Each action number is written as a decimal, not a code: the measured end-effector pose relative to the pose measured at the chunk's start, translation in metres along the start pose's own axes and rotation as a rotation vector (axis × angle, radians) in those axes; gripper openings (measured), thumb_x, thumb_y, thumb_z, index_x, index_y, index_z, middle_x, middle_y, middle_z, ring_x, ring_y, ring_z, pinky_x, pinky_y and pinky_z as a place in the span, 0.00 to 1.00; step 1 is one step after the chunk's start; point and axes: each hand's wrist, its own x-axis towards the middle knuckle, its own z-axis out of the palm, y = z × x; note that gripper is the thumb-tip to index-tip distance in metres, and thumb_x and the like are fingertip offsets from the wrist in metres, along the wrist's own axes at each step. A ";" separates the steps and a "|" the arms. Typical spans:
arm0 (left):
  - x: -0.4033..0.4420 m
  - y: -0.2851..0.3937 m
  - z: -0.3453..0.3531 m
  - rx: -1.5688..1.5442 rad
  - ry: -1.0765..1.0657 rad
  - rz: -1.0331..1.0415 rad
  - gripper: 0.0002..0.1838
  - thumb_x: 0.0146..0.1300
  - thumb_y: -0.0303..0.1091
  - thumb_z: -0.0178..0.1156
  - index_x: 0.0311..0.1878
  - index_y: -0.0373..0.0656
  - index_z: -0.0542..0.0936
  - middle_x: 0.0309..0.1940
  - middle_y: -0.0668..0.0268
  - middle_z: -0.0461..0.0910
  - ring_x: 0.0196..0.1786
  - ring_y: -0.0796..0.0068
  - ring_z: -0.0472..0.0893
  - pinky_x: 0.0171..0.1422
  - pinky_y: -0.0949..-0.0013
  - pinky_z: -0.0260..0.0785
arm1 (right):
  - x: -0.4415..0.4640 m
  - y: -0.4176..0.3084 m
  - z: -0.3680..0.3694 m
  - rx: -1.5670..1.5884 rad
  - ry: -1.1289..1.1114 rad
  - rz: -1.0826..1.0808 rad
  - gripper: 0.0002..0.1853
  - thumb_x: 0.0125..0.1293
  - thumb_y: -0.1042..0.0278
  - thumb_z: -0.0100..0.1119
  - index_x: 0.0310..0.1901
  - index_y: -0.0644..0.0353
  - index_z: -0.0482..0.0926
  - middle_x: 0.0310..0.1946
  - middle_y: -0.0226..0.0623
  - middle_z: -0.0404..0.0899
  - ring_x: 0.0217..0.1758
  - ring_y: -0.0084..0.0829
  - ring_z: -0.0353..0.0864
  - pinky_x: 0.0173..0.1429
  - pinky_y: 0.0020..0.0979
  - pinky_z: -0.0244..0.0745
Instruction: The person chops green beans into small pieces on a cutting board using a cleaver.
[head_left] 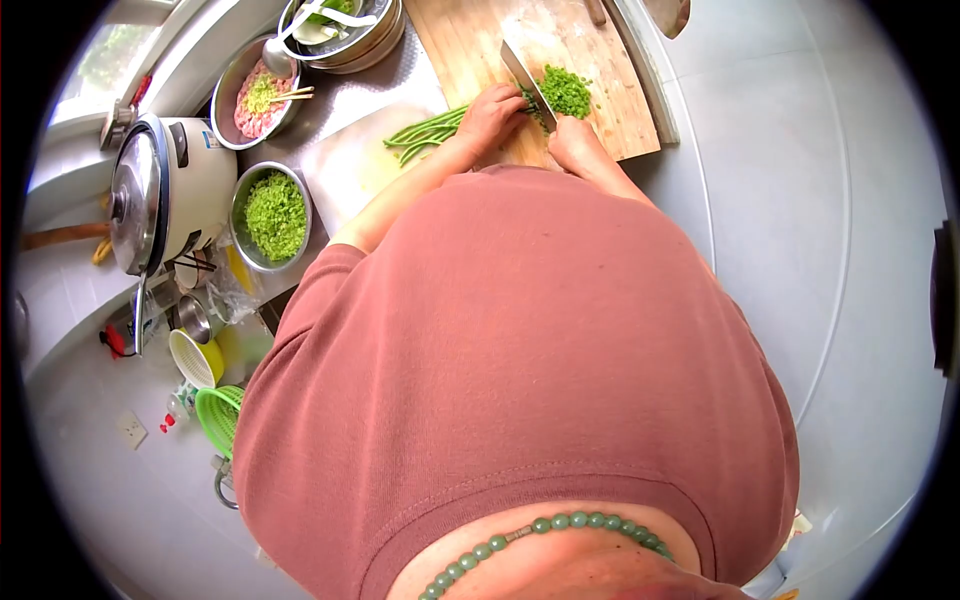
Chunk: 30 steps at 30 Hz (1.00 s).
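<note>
Your wooden cutting board (480, 45) leaves bare room on its far side and a narrow strip along its right edge. Across it, one knife (525, 78) points forward and leftward, its handle gripped in your right hand (575, 142). Your left hand (490, 118) curls over several green beans (425, 132), lengthwise toward the blade; one chopped heap (566, 92) lies opposite.

The scene is seen by one camera worn on the head, by which a steep downward and slightly forward direction is faced. The bead necklace (561, 521) and the reddish-brown shirt (520, 350) are viewed from very near, at bottom and centre. The left hand (490, 114), the right hand (574, 140) and the wooden cutting board (470, 40) are placed farther, toward the top. The wide view is rounded by black corners.
</note>
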 end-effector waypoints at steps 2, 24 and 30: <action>0.000 -0.001 0.003 0.021 0.001 -0.001 0.12 0.51 0.28 0.66 0.40 0.40 0.81 0.44 0.60 0.79 0.48 0.56 0.77 0.54 0.60 0.73 | 0.000 0.000 -0.002 -0.016 0.000 -0.012 0.15 0.59 0.72 0.49 0.43 0.73 0.80 0.41 0.66 0.80 0.49 0.58 0.81 0.53 0.47 0.76; 0.017 -0.009 -0.001 0.145 0.072 -0.389 0.08 0.55 0.37 0.64 0.33 0.43 0.86 0.34 0.59 0.83 0.43 0.55 0.78 0.52 0.57 0.71 | 0.000 0.012 0.004 0.110 0.078 -0.025 0.14 0.61 0.69 0.50 0.40 0.72 0.80 0.33 0.64 0.81 0.41 0.55 0.83 0.47 0.46 0.79; 0.032 -0.006 -0.003 0.299 -0.070 -0.428 0.12 0.54 0.42 0.64 0.31 0.43 0.87 0.32 0.58 0.83 0.41 0.54 0.80 0.49 0.56 0.73 | 0.002 0.013 0.007 0.072 0.105 -0.066 0.14 0.60 0.71 0.49 0.40 0.72 0.80 0.35 0.65 0.80 0.43 0.57 0.83 0.49 0.48 0.78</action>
